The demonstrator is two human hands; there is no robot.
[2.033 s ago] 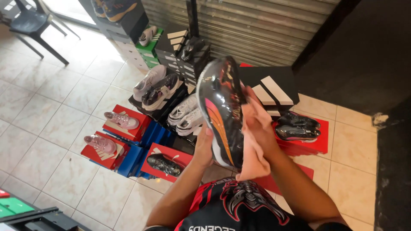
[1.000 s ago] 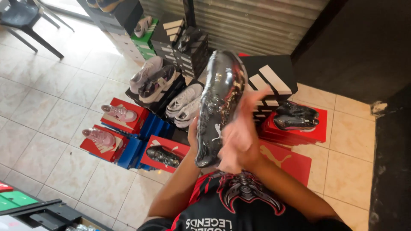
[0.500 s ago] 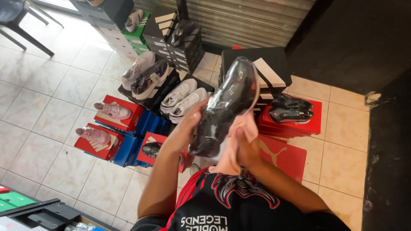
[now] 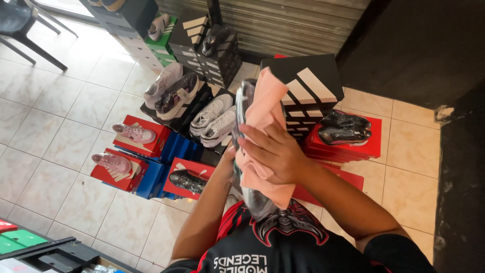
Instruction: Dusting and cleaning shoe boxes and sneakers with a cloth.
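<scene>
I hold a shiny black and grey shoe upright in front of my chest, its length running from near my shirt up toward the boxes. My right hand presses a pink cloth flat against the shoe's side, covering most of it. My left hand is mostly hidden behind the shoe and grips it from the left; only its wrist and forearm show.
Shoes stand on stacked boxes on the tiled floor: two pink ones on red boxes, grey and white pairs on black boxes, a dark pair on a red box at right. A black striped box lies behind. A chair stands far left.
The shoe has turned edge-on toward me, and the pink cloth under my right hand has moved up over its side, now covering most of it.
</scene>
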